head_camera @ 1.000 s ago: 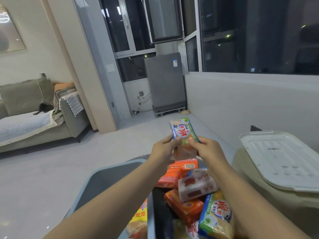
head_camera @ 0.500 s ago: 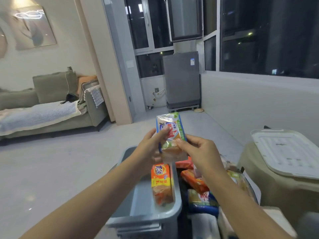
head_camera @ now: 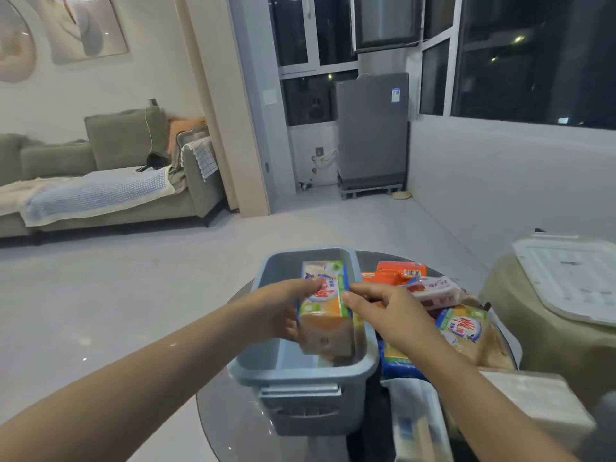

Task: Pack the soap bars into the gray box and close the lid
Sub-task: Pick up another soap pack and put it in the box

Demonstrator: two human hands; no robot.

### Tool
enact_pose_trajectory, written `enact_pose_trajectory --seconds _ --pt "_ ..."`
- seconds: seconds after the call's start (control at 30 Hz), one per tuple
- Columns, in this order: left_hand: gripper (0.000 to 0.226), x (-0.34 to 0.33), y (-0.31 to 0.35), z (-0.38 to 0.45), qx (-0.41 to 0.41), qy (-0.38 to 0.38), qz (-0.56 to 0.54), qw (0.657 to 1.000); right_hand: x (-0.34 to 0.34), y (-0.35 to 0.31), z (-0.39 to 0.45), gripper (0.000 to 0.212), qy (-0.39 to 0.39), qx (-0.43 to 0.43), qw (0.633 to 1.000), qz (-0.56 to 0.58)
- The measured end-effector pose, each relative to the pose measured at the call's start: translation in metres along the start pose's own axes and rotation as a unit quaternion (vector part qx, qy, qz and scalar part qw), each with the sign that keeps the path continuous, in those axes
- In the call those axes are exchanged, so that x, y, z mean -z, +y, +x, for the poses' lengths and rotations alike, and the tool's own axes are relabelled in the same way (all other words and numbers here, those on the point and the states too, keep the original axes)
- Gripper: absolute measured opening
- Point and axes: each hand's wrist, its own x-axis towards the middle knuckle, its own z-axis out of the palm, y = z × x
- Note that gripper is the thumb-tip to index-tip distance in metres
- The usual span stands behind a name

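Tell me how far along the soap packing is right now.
Early stage. In hand: both the left hand and right hand are lowering a green-and-orange soap pack into the gray box; whatever else the box holds is hidden behind it. Left: several soap packs lie beside the box, and the white lid rests off to the right, not yet on.

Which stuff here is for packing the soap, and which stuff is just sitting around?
For the job:
- gray box
- soap bar held over the box by the left hand and right hand
- pile of soap bars beside the box
- white lid, possibly the box's

Just sitting around:
- sofa
- gray appliance
- wall picture
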Motion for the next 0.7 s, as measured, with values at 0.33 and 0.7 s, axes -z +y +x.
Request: enact_pose_trajectory --seconds 0.33,0.7 --pt "0.016 -0.002 -0.032 0.019 0.107 -0.115 0.003 0.988 -0.016 0.037 0.005 0.052 -0.056 -0.082 0.990 0.101" --pt "0.031 -0.014 -0.044 0.048 0.188 -0.093 0.062 0.976 -0.019 0.046 0.007 0.051 -0.041 -0.070 0.987 0.139"
